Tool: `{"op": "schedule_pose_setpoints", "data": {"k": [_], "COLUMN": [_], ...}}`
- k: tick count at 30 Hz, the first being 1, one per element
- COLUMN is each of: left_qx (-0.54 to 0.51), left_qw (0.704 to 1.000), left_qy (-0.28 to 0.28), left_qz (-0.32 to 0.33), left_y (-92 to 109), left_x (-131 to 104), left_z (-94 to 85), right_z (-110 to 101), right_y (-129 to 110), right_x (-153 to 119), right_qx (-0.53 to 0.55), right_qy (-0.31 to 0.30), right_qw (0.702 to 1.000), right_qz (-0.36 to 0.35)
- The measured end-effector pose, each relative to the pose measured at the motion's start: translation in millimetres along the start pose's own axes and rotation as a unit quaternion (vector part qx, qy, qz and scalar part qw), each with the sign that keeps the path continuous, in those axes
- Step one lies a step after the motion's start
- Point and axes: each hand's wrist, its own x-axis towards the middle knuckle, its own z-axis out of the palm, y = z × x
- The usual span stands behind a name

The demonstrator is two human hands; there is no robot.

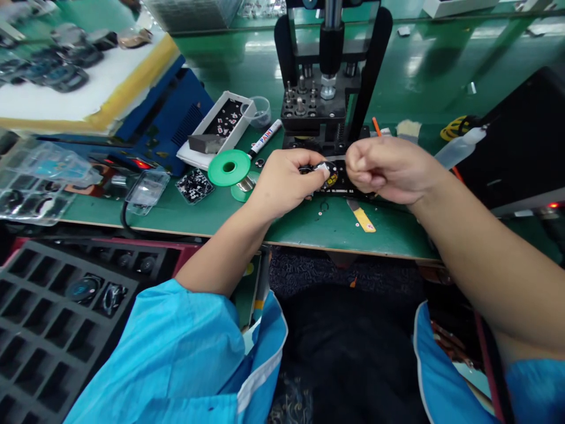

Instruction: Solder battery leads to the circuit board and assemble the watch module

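My left hand (pixel 289 181) pinches a small round watch body (pixel 329 175) between thumb and fingers. Its inside faces up, black with a yellow part and a white piece by the thumb. Close on the right, my right hand (pixel 388 171) is closed with its fingers curled in; what they hold, if anything, is hidden. Both hands are in front of the base of a black bench press (pixel 314 112). Below them on the green bench (pixel 304 227) lie a yellow-handled blade (pixel 362 217) and a small dark ring (pixel 324 206).
Left of my hands are a green solder spool (pixel 216 168), a paint marker (pixel 266 138), a white box of small parts (pixel 242 126) and a clear tray of black bits (pixel 194 187). A foam tray (pixel 42 297) sits low left. A bottle (pixel 461 147) stands right.
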Motion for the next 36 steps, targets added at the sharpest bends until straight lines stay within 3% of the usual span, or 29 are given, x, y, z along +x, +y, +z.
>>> {"op": "schedule_pose_setpoints", "data": {"k": [6, 18, 36], "left_qx": [-0.117, -0.135, -0.151], "left_qw": [0.991, 0.987, 0.983], "left_qy": [-0.011, -0.05, -0.057], "left_qz": [-0.056, -0.068, -0.09], "left_y": [-1.8, -3.0, -2.7], "left_x": [3.2, 5.4, 5.3], "left_z": [-2.5, -5.7, -3.2], "right_z": [-2.9, 9.6, 8.6], "right_y": [-8.2, -5.4, -0.9], "right_x": [-2.5, -3.4, -1.4], "right_qx": [-0.041, -0.135, -0.158], "right_qy": [0.111, 0.07, 0.085], "right_qw": [0.992, 0.987, 0.981], "right_qz": [-0.041, -0.055, -0.075]}}
